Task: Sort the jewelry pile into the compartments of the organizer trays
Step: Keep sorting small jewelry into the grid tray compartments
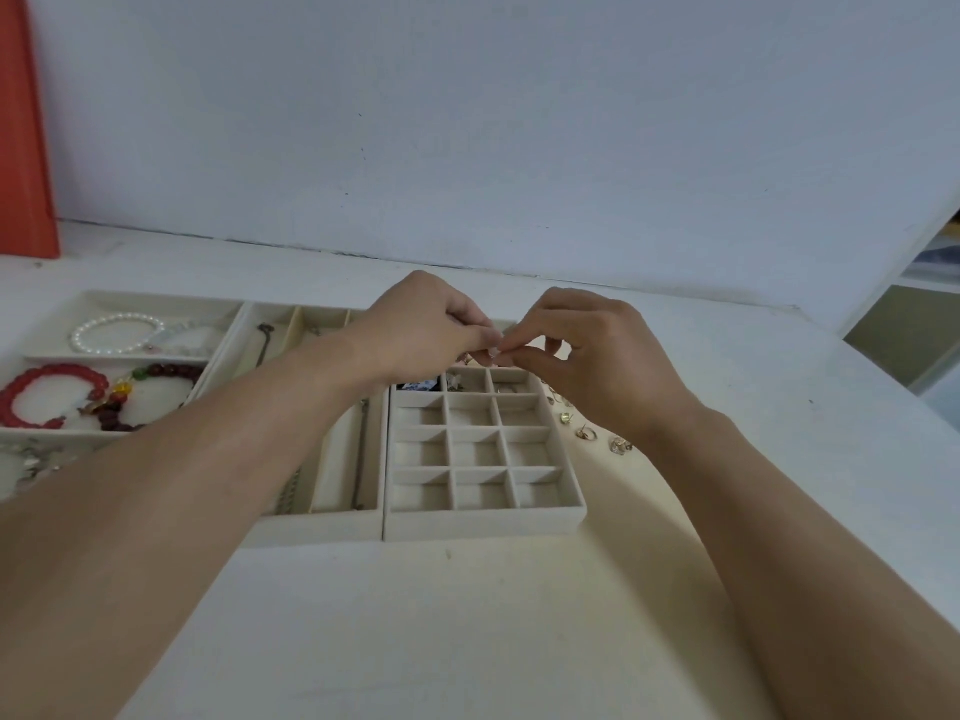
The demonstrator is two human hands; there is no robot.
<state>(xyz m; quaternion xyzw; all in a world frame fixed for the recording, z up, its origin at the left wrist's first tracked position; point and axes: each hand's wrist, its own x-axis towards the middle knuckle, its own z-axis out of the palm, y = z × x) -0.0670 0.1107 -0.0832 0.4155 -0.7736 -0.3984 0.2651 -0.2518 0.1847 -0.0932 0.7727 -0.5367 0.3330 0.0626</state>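
The white surface [467, 615] carried three cream organizer trays set edge to edge. The left tray [31, 433] held a pearl bracelet [111, 335] in its far compartment and a red bead bracelet [47, 394] with a dark bead bracelet [156, 381] in the one nearer. The middle tray [322, 530], with long channels, held thin chains, partly hidden by the left forearm. The grid tray [483, 524] of small square cells was mostly bare; only its far cells showed small pieces, too small to identify.

Above those far cells the left hand [421, 330] and right hand [597, 366] met, each grip pinched closed on one small pale piece [497, 350], probably an earring; its type could not be confirmed. Loose gold earrings [584, 433] lay in a row on the surface just beside the grid tray's right wall, evidently the remaining pile.

Judgement: the step in hand was preparing the piece, possibly fitting a back, before lowering it into a cell. Done well, the work would stay directly over the tray, so a dropped part lands inside a cell, and one hand would release only once the other holds securely.
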